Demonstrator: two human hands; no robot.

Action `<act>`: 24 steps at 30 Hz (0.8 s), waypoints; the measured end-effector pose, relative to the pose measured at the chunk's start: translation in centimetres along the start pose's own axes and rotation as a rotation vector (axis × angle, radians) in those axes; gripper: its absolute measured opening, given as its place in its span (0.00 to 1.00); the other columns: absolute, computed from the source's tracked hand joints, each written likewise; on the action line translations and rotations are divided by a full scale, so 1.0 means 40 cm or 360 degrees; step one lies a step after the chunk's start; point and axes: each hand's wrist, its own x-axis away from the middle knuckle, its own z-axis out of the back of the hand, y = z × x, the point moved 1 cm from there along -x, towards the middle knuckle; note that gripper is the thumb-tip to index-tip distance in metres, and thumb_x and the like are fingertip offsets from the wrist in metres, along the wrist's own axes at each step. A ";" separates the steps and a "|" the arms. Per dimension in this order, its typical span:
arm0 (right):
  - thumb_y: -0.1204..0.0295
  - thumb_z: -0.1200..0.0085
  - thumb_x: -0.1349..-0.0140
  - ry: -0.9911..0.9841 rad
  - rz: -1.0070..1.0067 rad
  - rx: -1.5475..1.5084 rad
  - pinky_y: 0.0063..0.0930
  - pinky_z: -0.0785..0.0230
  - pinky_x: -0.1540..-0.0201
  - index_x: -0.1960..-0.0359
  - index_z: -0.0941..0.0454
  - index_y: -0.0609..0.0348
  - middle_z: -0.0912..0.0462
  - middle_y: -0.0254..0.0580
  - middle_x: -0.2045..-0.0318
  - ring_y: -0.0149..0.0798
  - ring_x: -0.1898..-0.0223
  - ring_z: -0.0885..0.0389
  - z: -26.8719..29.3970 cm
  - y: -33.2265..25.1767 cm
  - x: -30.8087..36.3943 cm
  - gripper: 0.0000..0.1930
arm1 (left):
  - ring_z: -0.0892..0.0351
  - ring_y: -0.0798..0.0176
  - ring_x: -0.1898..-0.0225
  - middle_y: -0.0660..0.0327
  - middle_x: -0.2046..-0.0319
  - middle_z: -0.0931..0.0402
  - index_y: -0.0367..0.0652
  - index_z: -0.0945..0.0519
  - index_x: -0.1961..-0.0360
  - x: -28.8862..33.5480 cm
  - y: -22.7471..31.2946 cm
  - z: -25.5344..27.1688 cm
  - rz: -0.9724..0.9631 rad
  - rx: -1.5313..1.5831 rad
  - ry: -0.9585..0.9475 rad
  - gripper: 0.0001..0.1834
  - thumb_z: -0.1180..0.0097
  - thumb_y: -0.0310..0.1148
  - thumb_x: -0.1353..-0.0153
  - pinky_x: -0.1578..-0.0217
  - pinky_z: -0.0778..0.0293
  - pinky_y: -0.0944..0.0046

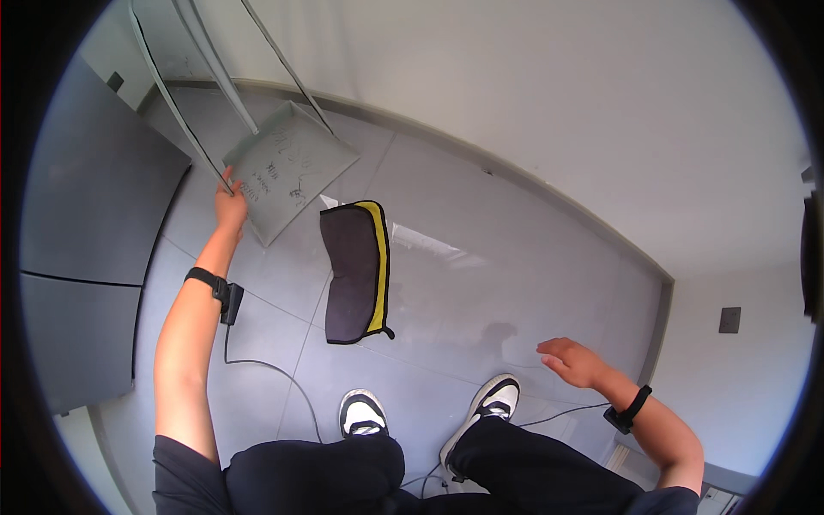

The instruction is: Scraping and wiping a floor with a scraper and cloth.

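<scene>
My left hand is closed round the base of a thin metal leg on an upturned small table. Its square grey panel lies low at the floor, with handwritten marks on it and slim legs rising from it. A folded cloth, dark grey with a yellow side, black binding and a small loop, lies flat on the floor just nearer to me than the panel. Off to the right, my right hand hangs above the floor, fingers stretched out and thumb apart, holding nothing.
A dark grey cabinet or appliance stands along the left. A white wall with a grey skirting runs behind and right, with a socket on the right. Black cables trail from my wrists near my shoes. The tiled floor is shiny.
</scene>
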 end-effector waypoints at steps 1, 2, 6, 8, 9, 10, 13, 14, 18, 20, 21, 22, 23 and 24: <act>0.55 0.55 0.23 -0.0063 0.0111 0.0078 0.47 0.31 0.34 0.43 0.18 0.62 0.17 0.53 0.41 0.57 0.38 0.22 -0.008 -0.002 -0.004 0.23 | 0.22 0.52 0.40 0.48 0.37 0.24 0.51 0.36 0.23 0.027 0.024 0.019 0.0017 0.0080 -0.0029 0.36 0.55 0.20 0.33 0.49 0.24 0.56; 0.55 0.55 0.23 -0.0058 0.0126 0.0084 0.47 0.31 0.34 0.43 0.18 0.62 0.17 0.53 0.41 0.57 0.38 0.22 -0.005 0.001 -0.017 0.23 | 0.22 0.52 0.40 0.48 0.37 0.24 0.51 0.36 0.23 0.013 0.001 0.031 0.0010 0.0083 -0.0014 0.36 0.55 0.20 0.33 0.49 0.24 0.56; 0.54 0.56 0.23 0.0000 0.0270 0.0292 0.47 0.30 0.35 0.44 0.17 0.61 0.17 0.51 0.41 0.56 0.38 0.22 0.032 -0.047 -0.114 0.24 | 0.23 0.53 0.40 0.49 0.35 0.27 0.59 0.42 0.20 0.058 -0.001 0.131 0.0080 -0.0076 -0.0065 0.43 0.55 0.19 0.37 0.54 0.22 0.58; 0.54 0.57 0.23 0.0011 0.0314 0.0376 0.47 0.29 0.35 0.45 0.17 0.60 0.17 0.51 0.41 0.56 0.39 0.22 0.052 -0.089 -0.155 0.24 | 0.23 0.53 0.40 0.49 0.34 0.28 0.58 0.41 0.21 0.115 0.020 0.163 0.0270 -0.0072 -0.0159 0.42 0.55 0.20 0.38 0.56 0.21 0.58; 0.53 0.57 0.23 0.0052 0.0412 0.0444 0.48 0.29 0.36 0.45 0.17 0.60 0.17 0.50 0.41 0.56 0.39 0.21 0.060 -0.112 -0.189 0.24 | 0.22 0.53 0.43 0.50 0.36 0.27 0.57 0.41 0.21 0.126 -0.002 0.179 0.0407 -0.0133 -0.0183 0.41 0.54 0.23 0.36 0.57 0.19 0.57; 0.53 0.57 0.23 0.0092 0.0509 0.0506 0.48 0.28 0.37 0.46 0.17 0.59 0.17 0.50 0.42 0.56 0.40 0.21 0.066 -0.140 -0.219 0.24 | 0.21 0.54 0.47 0.52 0.37 0.25 0.57 0.41 0.21 0.131 -0.033 0.197 0.0545 -0.0194 -0.0209 0.40 0.53 0.25 0.35 0.59 0.17 0.55; 0.53 0.58 0.22 0.0111 0.0642 0.0556 0.49 0.27 0.38 0.47 0.17 0.59 0.16 0.50 0.43 0.57 0.41 0.21 0.098 -0.222 -0.311 0.24 | 0.20 0.56 0.53 0.52 0.42 0.25 0.50 0.36 0.24 0.132 -0.105 0.270 0.0666 0.0042 -0.0387 0.35 0.54 0.26 0.34 0.60 0.15 0.56; 0.53 0.59 0.22 0.0118 0.0674 0.0587 0.49 0.27 0.39 0.49 0.17 0.59 0.16 0.51 0.45 0.58 0.42 0.21 0.105 -0.239 -0.336 0.24 | 0.19 0.58 0.59 0.54 0.48 0.23 0.48 0.31 0.28 0.140 -0.110 0.285 0.0656 -0.0044 -0.0324 0.31 0.54 0.25 0.33 0.60 0.14 0.55; 0.52 0.59 0.22 0.0161 0.0697 0.0610 0.49 0.27 0.40 0.51 0.16 0.59 0.16 0.50 0.46 0.57 0.42 0.21 0.143 -0.327 -0.360 0.24 | 0.19 0.60 0.63 0.56 0.53 0.22 0.50 0.27 0.31 0.215 -0.049 0.338 0.0617 -0.0023 -0.0338 0.28 0.55 0.24 0.32 0.59 0.14 0.54; 0.52 0.59 0.22 0.0154 0.0696 0.0524 0.50 0.28 0.39 0.42 0.21 0.60 0.17 0.54 0.44 0.60 0.42 0.22 0.162 -0.358 -0.363 0.25 | 0.20 0.61 0.59 0.57 0.53 0.21 0.52 0.23 0.33 0.263 0.033 0.359 0.0489 -0.0058 -0.0476 0.25 0.54 0.24 0.30 0.58 0.16 0.57; 0.52 0.59 0.22 0.0152 0.0698 0.0517 0.50 0.28 0.39 0.42 0.21 0.60 0.17 0.54 0.44 0.60 0.42 0.22 0.158 -0.371 -0.359 0.25 | 0.20 0.61 0.59 0.57 0.53 0.21 0.52 0.23 0.33 0.272 0.049 0.377 0.0490 -0.0065 -0.0474 0.25 0.54 0.24 0.30 0.58 0.16 0.57; 0.51 0.58 0.22 0.0242 0.0713 0.0378 0.50 0.31 0.36 0.35 0.27 0.61 0.21 0.58 0.40 0.61 0.38 0.24 0.155 -0.384 -0.352 0.27 | 0.20 0.62 0.55 0.56 0.50 0.21 0.53 0.22 0.34 0.275 0.067 0.388 0.0403 -0.0064 -0.0562 0.24 0.53 0.25 0.29 0.57 0.18 0.58; 0.50 0.56 0.22 0.0334 0.0721 0.0236 0.49 0.33 0.32 0.29 0.33 0.62 0.24 0.62 0.36 0.62 0.35 0.27 0.151 -0.393 -0.349 0.31 | 0.21 0.62 0.51 0.56 0.48 0.22 0.54 0.21 0.35 0.279 0.084 0.389 0.0314 -0.0065 -0.0656 0.23 0.53 0.26 0.29 0.55 0.20 0.59; 0.50 0.56 0.22 0.0339 0.0705 0.0224 0.49 0.33 0.32 0.29 0.33 0.62 0.24 0.62 0.36 0.62 0.35 0.27 0.146 -0.401 -0.350 0.31 | 0.21 0.62 0.51 0.56 0.48 0.22 0.54 0.21 0.35 0.291 0.105 0.377 0.0312 -0.0074 -0.0674 0.23 0.53 0.26 0.29 0.55 0.20 0.59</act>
